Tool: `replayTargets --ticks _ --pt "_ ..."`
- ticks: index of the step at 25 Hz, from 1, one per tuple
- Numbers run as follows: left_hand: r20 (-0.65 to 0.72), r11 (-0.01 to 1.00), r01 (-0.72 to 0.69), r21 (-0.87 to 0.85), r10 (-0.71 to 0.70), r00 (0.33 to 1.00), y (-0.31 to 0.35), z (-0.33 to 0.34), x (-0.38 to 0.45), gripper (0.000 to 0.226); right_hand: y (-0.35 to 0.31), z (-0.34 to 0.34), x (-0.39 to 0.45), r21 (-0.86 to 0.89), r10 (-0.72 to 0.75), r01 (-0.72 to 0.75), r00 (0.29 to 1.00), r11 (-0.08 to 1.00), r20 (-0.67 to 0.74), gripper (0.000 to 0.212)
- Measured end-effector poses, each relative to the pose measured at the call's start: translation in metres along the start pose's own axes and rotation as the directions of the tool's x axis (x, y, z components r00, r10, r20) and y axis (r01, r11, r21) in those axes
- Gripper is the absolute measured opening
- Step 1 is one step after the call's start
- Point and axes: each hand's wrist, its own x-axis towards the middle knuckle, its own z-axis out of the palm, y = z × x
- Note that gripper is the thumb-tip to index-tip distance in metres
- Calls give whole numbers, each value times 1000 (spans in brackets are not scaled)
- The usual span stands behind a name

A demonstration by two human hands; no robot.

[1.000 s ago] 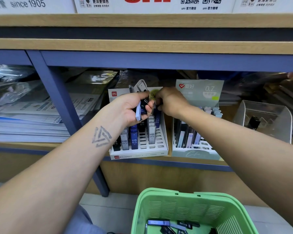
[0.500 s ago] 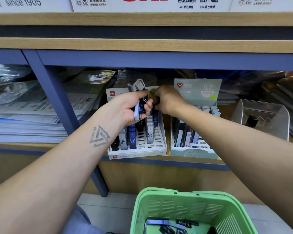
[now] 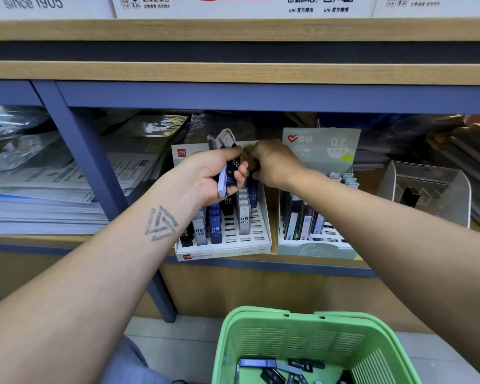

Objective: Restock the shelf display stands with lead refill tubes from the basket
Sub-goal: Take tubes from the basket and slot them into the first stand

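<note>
Left hand (image 3: pixel 205 176) grips several lead refill tubes (image 3: pixel 227 176) — right hand's (image 3: pixel 272 164) grip, just beside, hidden.

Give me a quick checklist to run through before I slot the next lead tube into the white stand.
1. Spare tubes in the left hand: ok, it grips a small bundle of tubes.
2. Right hand at the back rows of the white stand: ok; what its fingertips hold: cannot tell, hidden.
3. Empty slots in the white stand: ok, open slots show in the front right part.
4. Grade match: ok, held tube and stand tubes read HB.
5. Green basket stock: ok, several tubes lie inside.
6. Green stand beside it: partly filled, count cannot tell.
</note>
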Motion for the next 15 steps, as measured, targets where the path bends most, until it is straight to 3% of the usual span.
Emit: replayTargets --ticks 5,10,12,15 --pt "-32 998 -25 53 26 999 -1 0 4 21 3 -1 2 331 63 -13 988 944 -140 18" --pt "-99 985 -112 128 125 987 -2 -2 13 9 3 -11 -5 752 61 31 994 658 -95 24" --pt "-86 984 -114 140 127 988 -2 -3 15 7 5 -11 -9 824 44 21 997 566 -56 31" --pt "-61 987 -109 123 117 991 0 -6 13 7 6 -14 -13 795 -6 46 999 605 -53 37"
